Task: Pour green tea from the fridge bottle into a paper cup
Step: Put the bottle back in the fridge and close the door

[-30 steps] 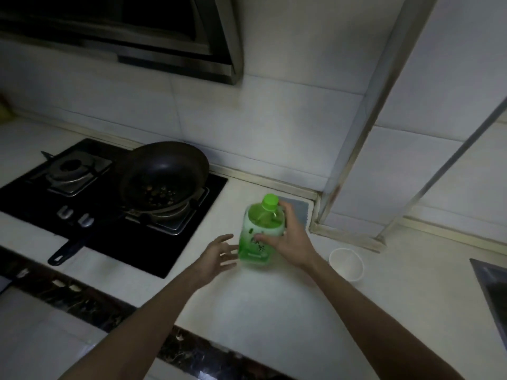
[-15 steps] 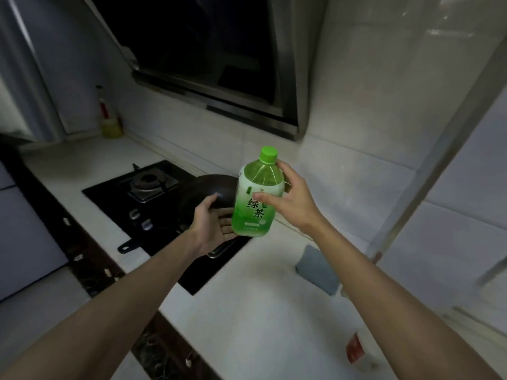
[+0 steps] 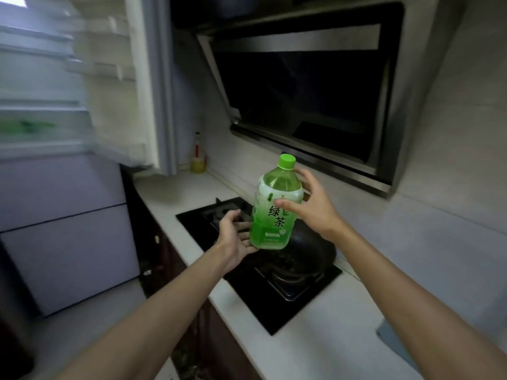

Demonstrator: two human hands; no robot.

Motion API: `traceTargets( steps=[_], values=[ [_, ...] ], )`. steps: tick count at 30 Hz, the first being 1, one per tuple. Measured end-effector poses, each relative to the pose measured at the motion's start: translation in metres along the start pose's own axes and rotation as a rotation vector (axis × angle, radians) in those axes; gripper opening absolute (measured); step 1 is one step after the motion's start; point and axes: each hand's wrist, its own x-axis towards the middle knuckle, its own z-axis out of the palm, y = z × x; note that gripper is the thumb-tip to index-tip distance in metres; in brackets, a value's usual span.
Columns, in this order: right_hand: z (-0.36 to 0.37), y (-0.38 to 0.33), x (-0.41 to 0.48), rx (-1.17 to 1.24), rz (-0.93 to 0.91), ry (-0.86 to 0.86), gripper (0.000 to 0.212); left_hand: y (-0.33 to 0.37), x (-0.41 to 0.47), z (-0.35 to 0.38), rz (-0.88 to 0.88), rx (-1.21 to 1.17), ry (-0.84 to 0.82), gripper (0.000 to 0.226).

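Green from cap to base, the green tea bottle (image 3: 274,215) stood upright in the air, gripped by the right hand (image 3: 315,209). The thumb pressed on the front of the label and the fingers curled round the back at the bottle's shoulder. Its green cap (image 3: 287,161) was on. The left hand (image 3: 236,239) lay palm-up at the bottle's lower left side with its fingers loosely spread. The fingertips passed behind the bottle, so contact could not be judged.

Directly below the bottle sat a dark wok (image 3: 307,250) on a black gas hob (image 3: 288,303), which was set into a white surface (image 3: 315,346). A blue-grey cloth (image 3: 389,335) lay on that surface near the right forearm. Against the back wall, well apart from the hands, stood a small yellowish bottle (image 3: 198,160) with a red top. Above the hob hung a slanted black range hood (image 3: 301,91). At the left, an open fridge door (image 3: 115,91) showed blurred white shelves.
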Motion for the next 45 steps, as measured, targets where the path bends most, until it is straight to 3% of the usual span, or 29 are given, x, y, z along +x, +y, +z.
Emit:
traceTargets(
  steps=[4, 12, 21, 33, 45],
  values=[
    [0.072, -0.027, 0.032, 0.053, -0.047, -0.049, 0.069, 0.059, -0.023, -0.057, 0.058, 0.007, 0.074, 0.052],
    [0.222, -0.069, 0.089, 0.174, -0.160, -0.098, 0.066, 0.167, -0.059, -0.181, 0.132, -0.015, 0.187, 0.057],
    [0.356, -0.107, 0.143, 0.227, -0.208, -0.247, 0.067, 0.240, -0.085, -0.276, 0.212, -0.069, 0.343, 0.062],
    [0.472, -0.115, 0.228, 0.301, -0.245, -0.384, 0.066, 0.316, -0.061, -0.360, 0.305, -0.121, 0.472, 0.063],
    [0.537, -0.119, 0.358, 0.394, -0.275, -0.427, 0.072, 0.419, 0.022, -0.393, 0.382, -0.097, 0.533, 0.056]
  ],
)
